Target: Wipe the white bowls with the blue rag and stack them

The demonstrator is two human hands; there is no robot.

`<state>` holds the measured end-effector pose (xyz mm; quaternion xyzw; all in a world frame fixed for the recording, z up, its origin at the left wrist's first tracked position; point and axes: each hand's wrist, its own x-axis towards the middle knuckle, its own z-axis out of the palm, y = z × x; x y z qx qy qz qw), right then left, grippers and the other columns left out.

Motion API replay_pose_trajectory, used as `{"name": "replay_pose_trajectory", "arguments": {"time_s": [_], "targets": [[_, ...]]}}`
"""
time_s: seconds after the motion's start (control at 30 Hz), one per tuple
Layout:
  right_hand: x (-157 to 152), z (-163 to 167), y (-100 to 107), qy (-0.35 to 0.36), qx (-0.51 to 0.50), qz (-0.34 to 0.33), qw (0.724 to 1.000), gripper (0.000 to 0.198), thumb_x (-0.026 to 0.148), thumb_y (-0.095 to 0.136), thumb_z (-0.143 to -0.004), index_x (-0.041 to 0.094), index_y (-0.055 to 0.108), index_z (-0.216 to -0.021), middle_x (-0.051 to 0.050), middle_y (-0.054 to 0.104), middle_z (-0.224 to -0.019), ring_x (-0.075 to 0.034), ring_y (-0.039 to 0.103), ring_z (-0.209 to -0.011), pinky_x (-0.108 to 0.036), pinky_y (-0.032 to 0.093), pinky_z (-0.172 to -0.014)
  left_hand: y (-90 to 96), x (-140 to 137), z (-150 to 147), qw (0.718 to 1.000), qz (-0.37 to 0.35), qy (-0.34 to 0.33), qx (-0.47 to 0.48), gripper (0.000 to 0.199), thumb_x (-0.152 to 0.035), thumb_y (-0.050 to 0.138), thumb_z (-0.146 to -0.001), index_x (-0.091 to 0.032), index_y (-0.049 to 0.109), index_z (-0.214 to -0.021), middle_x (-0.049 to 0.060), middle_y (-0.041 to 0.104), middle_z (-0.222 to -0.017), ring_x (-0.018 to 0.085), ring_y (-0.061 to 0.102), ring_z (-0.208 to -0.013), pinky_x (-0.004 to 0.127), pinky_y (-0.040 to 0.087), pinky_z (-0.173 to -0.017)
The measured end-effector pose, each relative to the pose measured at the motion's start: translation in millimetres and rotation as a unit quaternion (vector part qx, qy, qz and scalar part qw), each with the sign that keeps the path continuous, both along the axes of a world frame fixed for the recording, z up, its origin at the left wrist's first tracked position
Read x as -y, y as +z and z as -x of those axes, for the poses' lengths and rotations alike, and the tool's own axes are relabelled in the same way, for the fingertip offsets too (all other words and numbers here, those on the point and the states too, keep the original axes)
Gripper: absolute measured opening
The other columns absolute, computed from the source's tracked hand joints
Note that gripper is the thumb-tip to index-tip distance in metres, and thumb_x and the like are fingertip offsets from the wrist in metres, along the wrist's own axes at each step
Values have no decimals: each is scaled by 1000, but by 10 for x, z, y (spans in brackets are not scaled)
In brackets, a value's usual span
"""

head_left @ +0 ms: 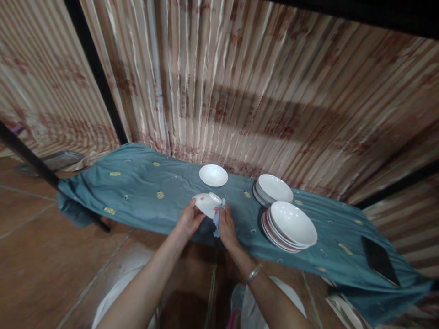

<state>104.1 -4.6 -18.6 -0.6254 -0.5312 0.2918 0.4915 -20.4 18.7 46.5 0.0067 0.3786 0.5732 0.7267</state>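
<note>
A white bowl with red markings is held tilted above the near part of the cloth, its foot ring facing up and away from me. My left hand grips its left rim, fingers closed on the edge. On the other side, my right hand presses a light blue cloth against the bowl's outside. Part of that cloth hangs below the fingers. Just beyond the held bowl, another white bowl sits upright.
Two stacks of white dishes, a rear stack and a nearer one, stand at the right. A black phone lies near the right end of the green tablecloth. Dark metal posts flank the table; a pleated curtain hangs behind.
</note>
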Motion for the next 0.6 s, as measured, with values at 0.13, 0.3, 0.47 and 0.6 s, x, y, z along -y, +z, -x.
{"name": "replay_pose_trajectory", "arguments": {"time_s": [0.13, 0.3, 0.47, 0.6], "targets": [[119, 60, 66, 15, 78, -51, 995, 61, 50, 25, -95, 16, 34, -144, -12, 34, -151, -23, 28, -141, -46, 26, -115, -23, -14, -34, 1000, -7, 4, 14, 31, -19, 41, -94, -9, 60, -117, 8, 71, -80, 16, 65, -64, 27, 55, -70], [174, 48, 119, 52, 209, -122, 969, 54, 38, 23, -98, 15, 29, -147, -14, 23, -155, -24, 16, -145, -50, 22, -115, -35, 32, -136, 999, -33, 1, 18, 26, -18, 43, -93, -10, 62, -110, 6, 70, -73, 15, 65, -62, 25, 54, -66], [209, 1, 227, 88, 313, -182, 928, 51, 27, 26, -98, 13, 29, -146, -15, 28, -153, -25, 12, -145, -50, 26, -113, -55, 86, -243, 996, -84, 20, -4, 19, -14, 47, -90, -10, 63, -99, 4, 69, -69, 14, 64, -60, 24, 53, -66], [229, -17, 315, 97, 363, -177, 910, 50, 24, 27, -97, 14, 31, -146, -13, 32, -152, -26, 15, -145, -50, 30, -110, -119, 104, -271, 993, -113, 17, -39, 11, -16, 53, -86, -12, 61, -93, 3, 70, -72, 12, 63, -60, 23, 51, -65]]}}
